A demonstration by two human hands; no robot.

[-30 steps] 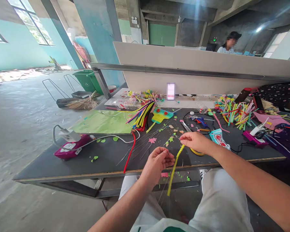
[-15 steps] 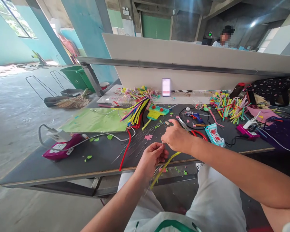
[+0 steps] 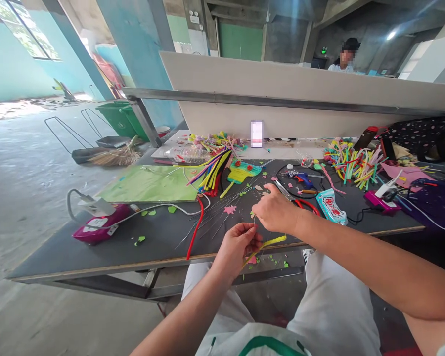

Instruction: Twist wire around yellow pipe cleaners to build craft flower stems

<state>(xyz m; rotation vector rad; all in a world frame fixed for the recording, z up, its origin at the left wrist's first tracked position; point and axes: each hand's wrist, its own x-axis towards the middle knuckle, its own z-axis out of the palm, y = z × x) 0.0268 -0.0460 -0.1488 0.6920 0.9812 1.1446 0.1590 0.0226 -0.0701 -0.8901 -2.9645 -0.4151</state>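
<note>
In this concrete hall, at the littered dark grey worktable's (image 3: 155, 240) front edge, the left hand (image 3: 239, 245) pinches a fuzzy yellow pipe cleaner (image 3: 269, 243); the right hand (image 3: 277, 212), fingertips together, hovers beside red-handled scissors (image 3: 304, 204).

Red printed characters mark a teal-and-white packet (image 3: 328, 205) near the front right edge of the work table (image 3: 96, 254), too small to read. A green lit sign (image 3: 323, 50) on the far wall is equally illegible.

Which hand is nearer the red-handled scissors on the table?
Right. The right hand is over the table just beside the scissors, nearly against them; the left hand is farther off at the table's front edge, pinching a yellow pipe cleaner.
</note>
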